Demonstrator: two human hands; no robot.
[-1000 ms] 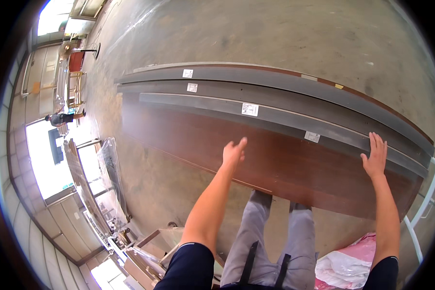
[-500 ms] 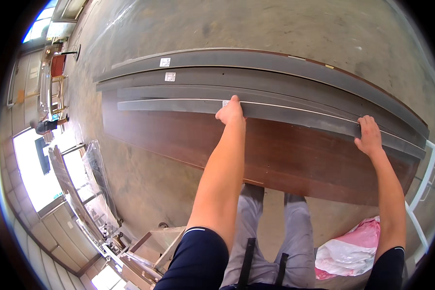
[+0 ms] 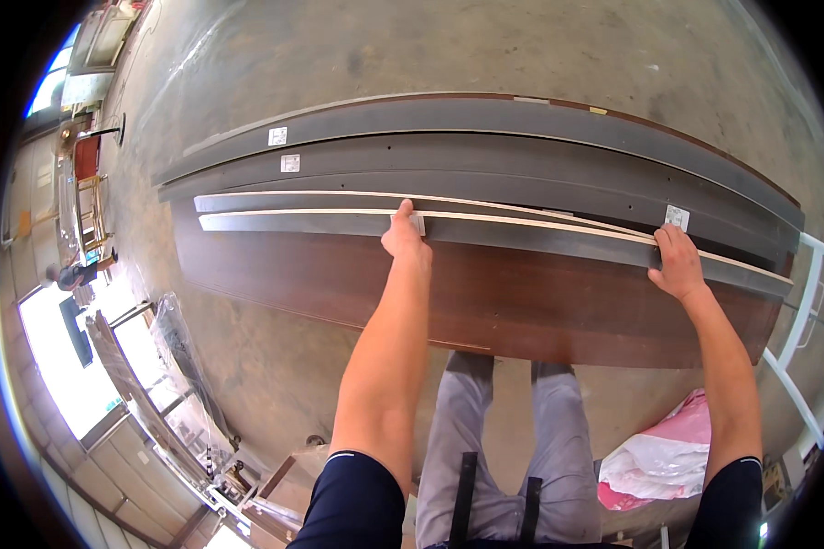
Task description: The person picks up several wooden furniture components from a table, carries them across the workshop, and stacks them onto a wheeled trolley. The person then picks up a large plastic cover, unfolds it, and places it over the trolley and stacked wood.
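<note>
Our two hands are on the near strip, a long grey piece with a pale edge. Its long axis runs left to right across our front, bending a little with the lens, and its right end sits lower in the view than its left. The near strip (image 3: 522, 236) has its pale edge along the top and its grey face towards us, with the brown board (image 3: 522, 297) showing below it on our side.

Our left hand (image 3: 406, 236) is mostly closed over the strip, left of its middle; the undersides of its fingers are hidden. Our right hand (image 3: 678, 261) is curled over the pale edge nearer the right end, thumb on the grey face. We cannot tell whether either also touches the far strip (image 3: 302, 201). That one points much the same way, just behind; a narrow gap at the left tapers to nothing near our right hand.

Beyond lie the grey board (image 3: 522, 156) and the rear board (image 3: 430, 119), both lengthwise left to right. A white label (image 3: 677, 217) shows just beyond our right hand. A pink and white bag (image 3: 659, 462) lies on the floor (image 3: 522, 55) to our right.
</note>
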